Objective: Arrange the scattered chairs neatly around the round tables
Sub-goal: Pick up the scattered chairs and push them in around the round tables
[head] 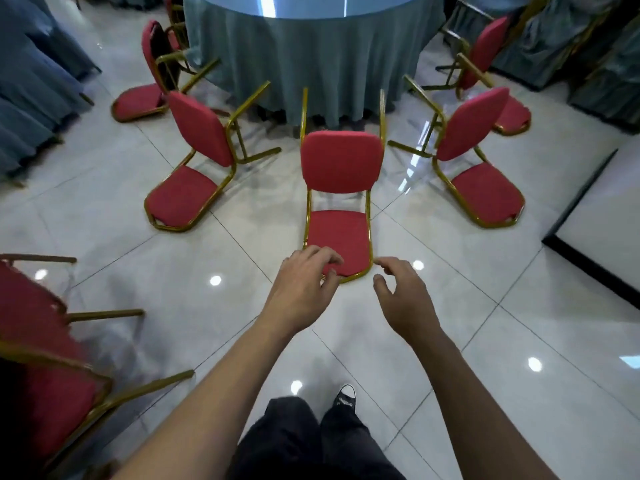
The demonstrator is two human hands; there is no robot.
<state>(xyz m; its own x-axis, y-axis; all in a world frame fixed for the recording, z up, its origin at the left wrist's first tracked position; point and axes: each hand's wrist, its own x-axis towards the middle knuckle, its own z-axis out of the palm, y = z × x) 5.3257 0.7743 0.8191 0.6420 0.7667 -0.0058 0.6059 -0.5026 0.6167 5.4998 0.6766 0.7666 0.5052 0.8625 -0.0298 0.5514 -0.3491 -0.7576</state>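
- Round bench [311, 46] at the top centre, draped to the floor in a grey-blue cloth, glossy top reflecting light.
- Five red chairs with gold frames tipped onto their backs around it, backrests flat on the floor, seats upright, legs pointing toward the bench.
- Middle chair [341, 202] straight ahead, backrest lying on the white tiled floor [485, 341], legs reaching the cloth's hem.
- Left hand [303, 289] over the near left corner of that backrest, fingers [327, 258] loosely curled and spread, holding nothing; contact with the pad cannot be told.
- Right hand [403, 299] just beside the near right corner, fingers relaxed and parted, thumb apart, holding nothing.
- Left chair [190, 168] angled toward the bench, well apart from the middle one.
- Far-left chair [149, 77] behind it, near the cloth.
- Right chair [478, 168] angled the other way.
- Far-right chair [491, 74] behind that one, partly hidden.
- Another red chair [41, 341] at the lower left edge, blurred, lying tipped.
- Further draped benches at the left and right edges.
- Dark trousers and a black sneaker [344, 398] at the bottom centre.
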